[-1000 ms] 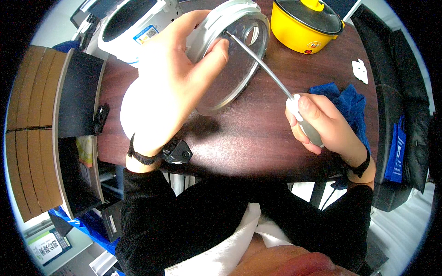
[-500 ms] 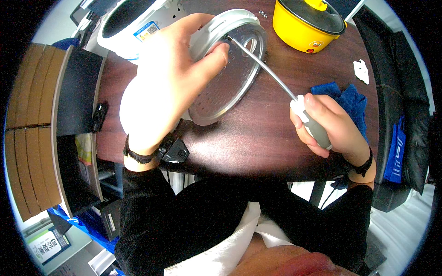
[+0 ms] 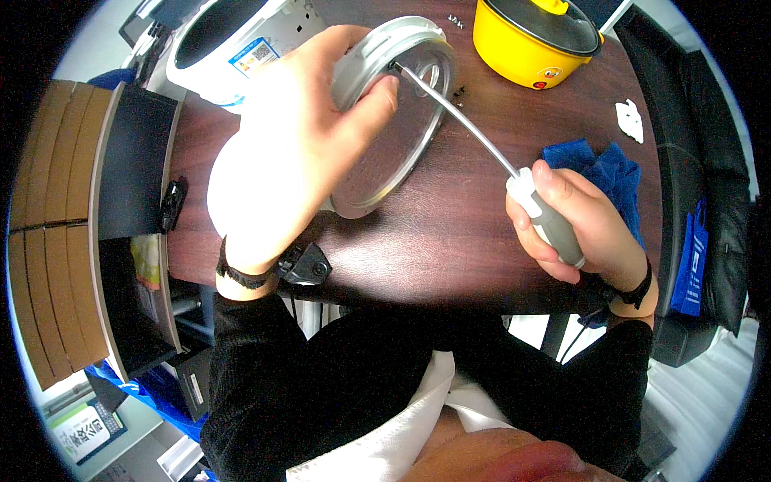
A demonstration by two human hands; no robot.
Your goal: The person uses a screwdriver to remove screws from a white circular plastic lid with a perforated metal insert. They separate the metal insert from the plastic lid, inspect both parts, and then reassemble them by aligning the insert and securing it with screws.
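Observation:
My left hand (image 3: 301, 132) grips a round, see-through lid (image 3: 389, 161) with a pale grey rim, its thumb pressed against the inner side near the top. The lid is held up on edge above the table and tilted. In my right hand (image 3: 590, 217) is a screwdriver (image 3: 554, 229) with a grey and white handle and a long metal shaft. Its tip sits in a small dark recess on the lid's rim, just past my left thumb. The fingers of my left hand behind the lid are hidden.
A white tub (image 3: 205, 76) with a dark inside stands at the back left, a yellow pot (image 3: 526, 56) at the back right. Screws (image 3: 455, 22) lie between them. Right of my hands are a blue cloth (image 3: 598, 165) and a flat white piece (image 3: 629, 120). A shelf (image 3: 132, 161) borders the table's left.
The lid has turned slightly, so its clear face looks narrower and small dark bits on the table behind it now show. The screwdriver's handle has rotated slightly; its tip stays at the rim.

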